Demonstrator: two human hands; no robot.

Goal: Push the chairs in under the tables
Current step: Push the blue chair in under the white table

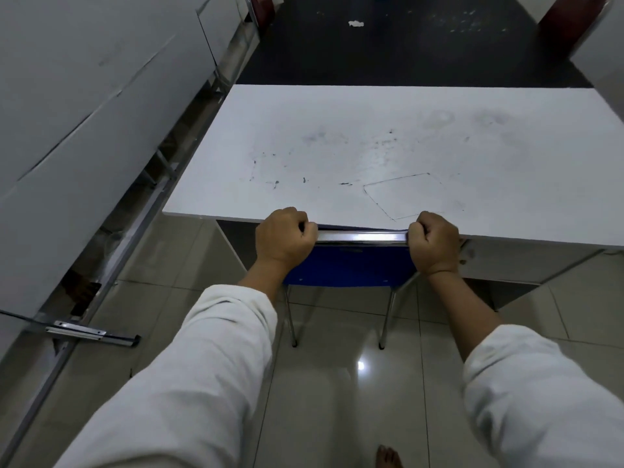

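Note:
A blue chair (347, 266) with a shiny metal top rail stands at the near edge of a white table (371, 146). Its backrest touches the table edge and its seat is hidden beneath the tabletop. Two chrome rear legs reach down to the tiled floor. My left hand (285, 236) grips the left end of the rail. My right hand (434, 243) grips the right end. Both fists are closed around the bar, with white sleeves behind them.
A row of white tables (84, 106) with metal frames runs along the left. Another table corner (604, 52) shows at the upper right beside a dark red chair (567, 25). Beyond lies dark flooring with a paper scrap (356, 24). A bare foot (388, 457) is below.

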